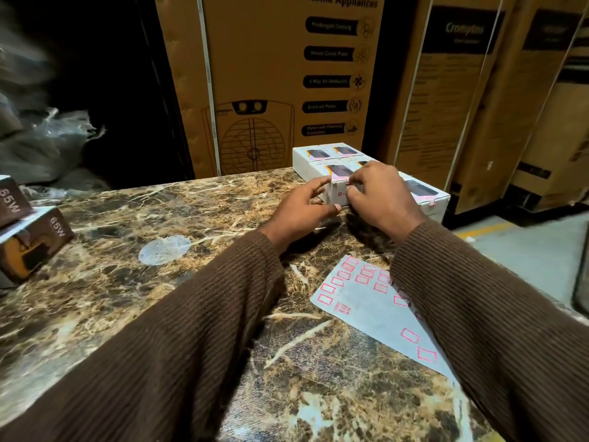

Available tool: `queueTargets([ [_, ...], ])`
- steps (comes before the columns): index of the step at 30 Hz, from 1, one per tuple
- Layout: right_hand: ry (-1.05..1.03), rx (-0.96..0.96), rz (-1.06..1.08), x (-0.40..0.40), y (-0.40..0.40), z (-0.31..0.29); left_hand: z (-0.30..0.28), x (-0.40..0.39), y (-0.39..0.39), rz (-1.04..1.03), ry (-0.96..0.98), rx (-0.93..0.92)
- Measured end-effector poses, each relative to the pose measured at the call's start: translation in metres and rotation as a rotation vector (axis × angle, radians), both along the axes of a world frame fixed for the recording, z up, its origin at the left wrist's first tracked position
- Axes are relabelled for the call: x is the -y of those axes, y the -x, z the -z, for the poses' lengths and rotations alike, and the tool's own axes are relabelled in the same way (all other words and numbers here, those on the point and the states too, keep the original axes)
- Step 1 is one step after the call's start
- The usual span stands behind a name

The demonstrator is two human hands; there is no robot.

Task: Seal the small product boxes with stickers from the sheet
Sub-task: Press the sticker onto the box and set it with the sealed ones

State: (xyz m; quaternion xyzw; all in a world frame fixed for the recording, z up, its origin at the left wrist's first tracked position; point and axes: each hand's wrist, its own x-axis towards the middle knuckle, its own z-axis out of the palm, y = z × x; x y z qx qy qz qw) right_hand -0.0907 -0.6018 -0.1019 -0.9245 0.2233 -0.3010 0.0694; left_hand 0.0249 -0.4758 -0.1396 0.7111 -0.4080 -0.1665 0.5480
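counter: I'm over a brown marble top (pixel 127 314)
left edge: two brown 65W boxes (pixel 28 237)
behind: big cardboard cartons (pixel 271 74), crumpled plastic wrap (pixel 47 145)

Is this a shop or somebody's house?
Probably a shop's storeroom or warehouse. Tall cardboard cartons printed "Home Appliances" stand behind a marble counter, and many small white product boxes sit stacked on it beside a sticker sheet.
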Motion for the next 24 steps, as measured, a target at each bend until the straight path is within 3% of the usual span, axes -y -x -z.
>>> queueTargets([
  [6, 0.002, 0.083, -0.012, -0.010, 0.008, -0.011, -0.010, -0.017, 0.006, -0.075, 0.083, -0.085],
  [11, 0.078, 0.048, -0.080, -0.041, 0.028, -0.030, -0.030, -0.068, 0.016, -0.150, 0.156, 0.028],
  [24, -0.005, -0.112, -0.588, -0.224, 0.044, -0.070, -0.072, -0.321, 0.095, -0.447, 0.172, 0.146],
])
